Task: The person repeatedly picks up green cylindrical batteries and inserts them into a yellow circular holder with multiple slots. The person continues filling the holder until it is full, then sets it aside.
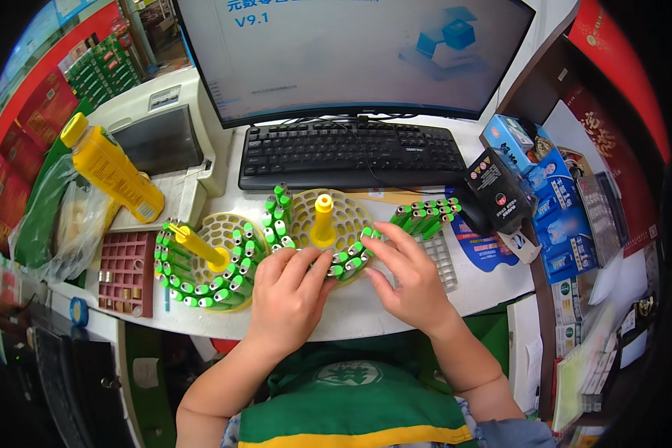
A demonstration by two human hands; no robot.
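Two round yellow racks with oval holes stand on the desk, the left rack and the right rack. Each has an upright yellow centre post. Green lighters with silvery tops fill part of their outer rings. My left hand lies at the front of the right rack, its fingers bent and close together, tips against the lighters there; what is under them is hidden. On the rack's right side, my right hand touches lighters with its fingertips, thumb and forefinger apart.
More green lighters stand bunched at right beside a pale grid tray. Behind the racks are a black keyboard and monitor. At left stand a printer, yellow bottle and red compartment tray; blue boxes line the right.
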